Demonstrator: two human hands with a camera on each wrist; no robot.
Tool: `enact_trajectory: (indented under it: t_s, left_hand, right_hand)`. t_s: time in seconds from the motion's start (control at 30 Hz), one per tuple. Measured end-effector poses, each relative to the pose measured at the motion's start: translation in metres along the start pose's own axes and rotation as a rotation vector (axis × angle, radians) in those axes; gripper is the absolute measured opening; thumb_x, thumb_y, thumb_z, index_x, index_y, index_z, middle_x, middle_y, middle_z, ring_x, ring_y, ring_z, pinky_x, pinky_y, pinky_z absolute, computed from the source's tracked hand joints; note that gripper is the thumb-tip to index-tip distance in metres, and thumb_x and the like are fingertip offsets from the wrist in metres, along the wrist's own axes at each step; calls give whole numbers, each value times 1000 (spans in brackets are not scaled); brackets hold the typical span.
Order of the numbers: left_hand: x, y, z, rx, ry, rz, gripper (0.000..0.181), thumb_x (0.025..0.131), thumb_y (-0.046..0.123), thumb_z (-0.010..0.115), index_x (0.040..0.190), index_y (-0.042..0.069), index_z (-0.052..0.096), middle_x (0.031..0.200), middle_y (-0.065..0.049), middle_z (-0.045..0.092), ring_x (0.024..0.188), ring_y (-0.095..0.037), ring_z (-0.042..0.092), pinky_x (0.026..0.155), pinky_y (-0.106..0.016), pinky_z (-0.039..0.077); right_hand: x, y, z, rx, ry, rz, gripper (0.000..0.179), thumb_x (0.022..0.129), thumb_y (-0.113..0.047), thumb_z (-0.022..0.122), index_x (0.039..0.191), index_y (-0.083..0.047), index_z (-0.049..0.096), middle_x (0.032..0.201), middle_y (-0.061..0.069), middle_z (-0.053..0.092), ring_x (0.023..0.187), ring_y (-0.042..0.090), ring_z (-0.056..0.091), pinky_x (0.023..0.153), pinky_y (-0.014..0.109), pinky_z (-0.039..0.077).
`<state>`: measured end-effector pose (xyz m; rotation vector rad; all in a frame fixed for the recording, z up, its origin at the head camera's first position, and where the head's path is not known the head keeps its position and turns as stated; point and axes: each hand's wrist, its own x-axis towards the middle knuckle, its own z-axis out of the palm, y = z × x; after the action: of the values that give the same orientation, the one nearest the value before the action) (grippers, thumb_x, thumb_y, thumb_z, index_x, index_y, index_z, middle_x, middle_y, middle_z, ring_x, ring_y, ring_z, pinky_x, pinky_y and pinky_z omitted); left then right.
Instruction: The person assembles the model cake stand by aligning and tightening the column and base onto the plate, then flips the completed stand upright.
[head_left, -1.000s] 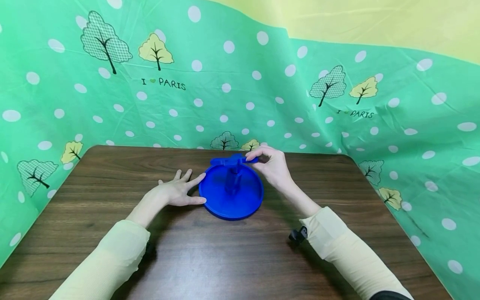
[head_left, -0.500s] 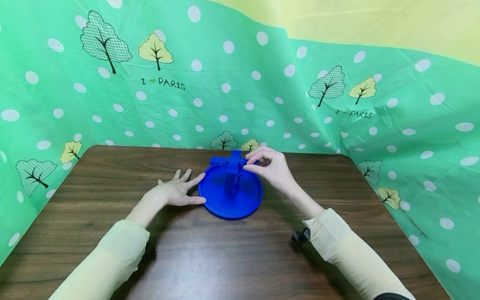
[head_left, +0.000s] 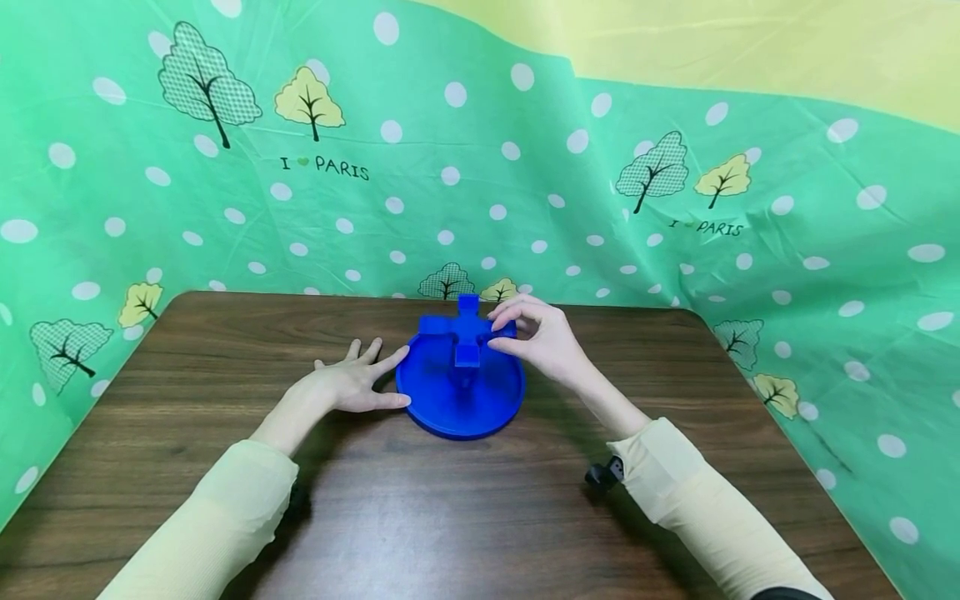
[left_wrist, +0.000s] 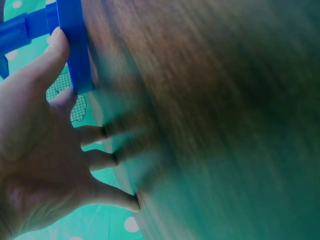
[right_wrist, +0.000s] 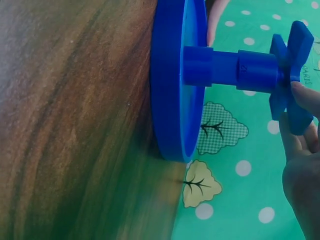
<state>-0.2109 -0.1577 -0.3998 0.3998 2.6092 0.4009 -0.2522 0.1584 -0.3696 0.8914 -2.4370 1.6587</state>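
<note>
A round blue base with a raised rim (head_left: 427, 410) lies on the table. From its centre rises a blue stepped post (right_wrist: 225, 67), topped by a four-armed blue cross-shaped piece (head_left: 467, 329). My right hand (head_left: 551, 340) pinches the right arm of this cross between thumb and fingers. In the right wrist view the thumb (right_wrist: 305, 92) presses on one arm. My left hand (head_left: 347, 385) is spread out beside the base, its thumb and index finger touching the rim at the left. The other left fingertips rest on the tabletop.
The brown wooden table (head_left: 360, 517) ends just behind the base. A green dotted curtain (head_left: 420, 208) with printed trees hangs close along its back and sides. A small black device (head_left: 604, 475) sits at the right cuff.
The cross-shaped piece has turned in the right hand: more of its face now shows, with its near arm lower and its far arm higher in view. The left hand stays put.
</note>
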Motion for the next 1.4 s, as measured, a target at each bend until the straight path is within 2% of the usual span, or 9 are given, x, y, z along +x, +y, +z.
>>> enact_trajectory:
  t_s: [0.17, 0.3, 0.53, 0.7, 0.97, 1.17, 1.4]
  left_hand:
    - [-1, 1, 0, 1, 0, -1, 88, 98, 70, 50, 167, 33, 8, 174, -21, 1, 158, -54, -3, 105, -92, 6]
    - [0, 1, 0, -1, 2, 0, 88, 98, 69, 50, 167, 33, 8, 174, -21, 1, 158, -54, -4, 105, -92, 6]
    - [0, 0, 0, 1, -1, 2, 89, 98, 70, 50, 167, 33, 8, 174, -21, 1, 157, -54, -4, 105, -92, 6]
    - [-1, 0, -1, 5, 0, 6, 89, 98, 70, 49, 167, 32, 8, 174, -22, 1, 157, -54, -3, 105, -92, 7]
    - [-1, 0, -1, 0, -2, 5, 88, 98, 69, 49, 167, 32, 8, 174, -22, 1, 157, -54, -3, 105, -92, 6]
    - [-1, 0, 0, 2, 0, 6, 89, 98, 69, 50, 167, 31, 8, 174, -22, 1, 157, -54, -3, 105, -92, 7]
    - [-1, 0, 0, 1, 0, 4, 89, 98, 70, 50, 167, 32, 9, 174, -22, 1, 157, -55, -3, 105, -92, 7]
  right_hand:
    - [-2, 3, -1, -41, -24, 38, 17, 83, -8, 86, 96, -8, 75, 117, 8, 70, 115, 15, 65, 106, 27, 53]
    - [-2, 3, -2, -63, -28, 38, 20, 83, -12, 87, 99, -11, 75, 119, 9, 71, 115, 15, 65, 104, 28, 54]
    - [-3, 4, -4, -45, -50, 53, 32, 85, -16, 86, 114, -9, 75, 120, 6, 73, 112, 17, 70, 99, 25, 57]
    - [-5, 5, -5, -74, -68, 59, 37, 87, -24, 84, 120, -11, 75, 120, 1, 73, 111, 15, 71, 100, 32, 58]
    - [-9, 4, -8, -83, -88, 57, 33, 87, -24, 84, 119, -17, 76, 118, 3, 75, 111, 18, 72, 100, 32, 58]
    - [-13, 1, -8, -98, -99, 44, 32, 87, -25, 84, 118, -19, 77, 116, 0, 75, 110, 21, 72, 97, 39, 59]
    - [-16, -3, -12, -78, -84, 42, 25, 92, -23, 80, 116, -18, 77, 111, 3, 77, 101, 16, 73, 86, 30, 61]
